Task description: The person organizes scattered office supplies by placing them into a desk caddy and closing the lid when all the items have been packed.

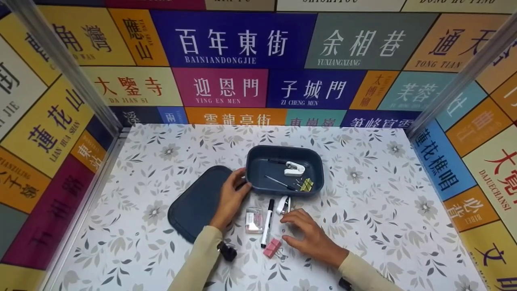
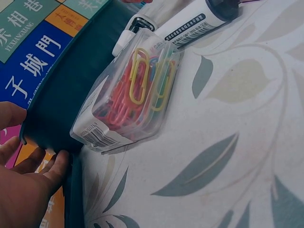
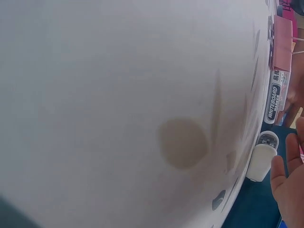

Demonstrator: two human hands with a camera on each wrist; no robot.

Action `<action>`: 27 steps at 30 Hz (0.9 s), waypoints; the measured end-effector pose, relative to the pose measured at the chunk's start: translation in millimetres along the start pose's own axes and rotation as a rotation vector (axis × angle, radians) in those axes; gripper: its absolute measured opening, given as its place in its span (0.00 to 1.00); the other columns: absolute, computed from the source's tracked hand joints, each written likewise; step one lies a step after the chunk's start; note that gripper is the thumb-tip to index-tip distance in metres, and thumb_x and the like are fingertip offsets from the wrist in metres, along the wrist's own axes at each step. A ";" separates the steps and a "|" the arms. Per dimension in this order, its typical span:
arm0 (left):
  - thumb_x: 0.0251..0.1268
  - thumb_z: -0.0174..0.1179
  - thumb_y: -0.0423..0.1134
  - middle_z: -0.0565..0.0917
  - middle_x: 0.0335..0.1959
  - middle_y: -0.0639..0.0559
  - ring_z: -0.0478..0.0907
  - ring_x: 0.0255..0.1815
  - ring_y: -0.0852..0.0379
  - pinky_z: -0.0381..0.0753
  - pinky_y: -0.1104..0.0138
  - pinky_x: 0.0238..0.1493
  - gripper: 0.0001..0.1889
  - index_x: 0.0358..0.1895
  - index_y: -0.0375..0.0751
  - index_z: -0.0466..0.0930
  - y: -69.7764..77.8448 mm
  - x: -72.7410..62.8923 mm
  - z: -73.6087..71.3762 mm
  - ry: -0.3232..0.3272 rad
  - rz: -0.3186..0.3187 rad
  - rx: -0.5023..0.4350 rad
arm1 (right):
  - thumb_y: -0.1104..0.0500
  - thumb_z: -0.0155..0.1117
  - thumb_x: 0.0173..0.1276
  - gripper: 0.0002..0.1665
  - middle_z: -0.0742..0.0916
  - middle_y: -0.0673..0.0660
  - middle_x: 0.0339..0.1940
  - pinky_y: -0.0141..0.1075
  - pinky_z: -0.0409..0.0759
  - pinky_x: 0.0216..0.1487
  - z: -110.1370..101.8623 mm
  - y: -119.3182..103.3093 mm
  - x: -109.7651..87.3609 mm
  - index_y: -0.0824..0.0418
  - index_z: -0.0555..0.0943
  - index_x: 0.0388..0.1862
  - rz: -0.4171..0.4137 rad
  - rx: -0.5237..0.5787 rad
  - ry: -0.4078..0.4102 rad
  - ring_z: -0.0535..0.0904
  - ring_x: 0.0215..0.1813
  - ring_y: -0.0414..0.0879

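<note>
My left hand (image 1: 231, 200) holds the front-left corner of a dark blue box (image 1: 264, 189), thumb and fingers against its wall. My right hand (image 1: 313, 239) hovers with spread, bent fingers beside a small white stapler (image 1: 281, 205) in front of the box, nothing in its grasp. Left of that stapler lie a whiteboard marker (image 1: 267, 227) and a clear case of coloured paper clips (image 2: 137, 90). A pink binder clip (image 1: 272, 247) sits nearest me. Inside the box are another white stapler-like item (image 1: 294, 169), a yellow binder clip (image 1: 306, 184) and a thin pen-like stick (image 1: 279, 182).
The dark blue lid (image 1: 198, 206) lies flat on the table, left of the box and partly under my left forearm. A floral-patterned tabletop (image 1: 375, 210) spreads around everything. Colourful panels with Chinese lettering (image 1: 234, 40) close off the back and both sides.
</note>
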State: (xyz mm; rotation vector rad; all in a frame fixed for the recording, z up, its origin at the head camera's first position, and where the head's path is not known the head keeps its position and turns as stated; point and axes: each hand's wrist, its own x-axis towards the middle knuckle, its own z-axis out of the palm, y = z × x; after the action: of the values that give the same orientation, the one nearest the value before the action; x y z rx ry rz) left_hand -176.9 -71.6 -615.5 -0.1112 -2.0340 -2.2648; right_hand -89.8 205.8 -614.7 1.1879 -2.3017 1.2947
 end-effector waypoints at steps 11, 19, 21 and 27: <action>0.73 0.66 0.24 0.79 0.72 0.27 0.79 0.72 0.29 0.75 0.42 0.75 0.28 0.75 0.27 0.75 0.9 -2.0 -0.5 0.007 0.007 0.031 | 0.68 0.84 0.61 0.26 0.88 0.58 0.57 0.36 0.76 0.71 0.0 -0.6 -3.1 0.62 0.86 0.58 0.017 0.029 -0.063 0.81 0.62 0.54; 0.73 0.65 0.22 0.78 0.71 0.25 0.78 0.71 0.26 0.75 0.42 0.76 0.28 0.74 0.24 0.74 -0.3 -1.1 -0.6 0.007 0.016 0.032 | 0.69 0.83 0.59 0.27 0.87 0.54 0.56 0.39 0.77 0.68 3.4 0.2 -5.9 0.62 0.86 0.57 -0.019 0.041 -0.127 0.81 0.60 0.52; 0.73 0.65 0.22 0.78 0.71 0.25 0.78 0.71 0.26 0.75 0.42 0.76 0.27 0.74 0.24 0.74 -0.5 -0.9 -0.8 0.004 0.015 0.033 | 0.68 0.83 0.60 0.26 0.87 0.53 0.55 0.39 0.77 0.66 3.9 1.0 -6.6 0.62 0.86 0.57 -0.018 0.037 -0.151 0.81 0.60 0.51; 0.72 0.65 0.21 0.79 0.71 0.24 0.79 0.71 0.27 0.75 0.42 0.75 0.27 0.73 0.24 0.75 -1.1 -0.4 -0.2 0.009 0.023 0.035 | 0.67 0.82 0.59 0.24 0.88 0.52 0.53 0.43 0.78 0.64 5.4 2.9 -5.6 0.60 0.87 0.55 -0.048 0.019 -0.173 0.80 0.58 0.50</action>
State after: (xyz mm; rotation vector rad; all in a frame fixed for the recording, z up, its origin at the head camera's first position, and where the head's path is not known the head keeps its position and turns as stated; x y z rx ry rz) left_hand -176.7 -71.6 -616.7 -0.1202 -2.0557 -2.2114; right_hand -87.6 205.2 -622.7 1.4040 -2.3665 1.2449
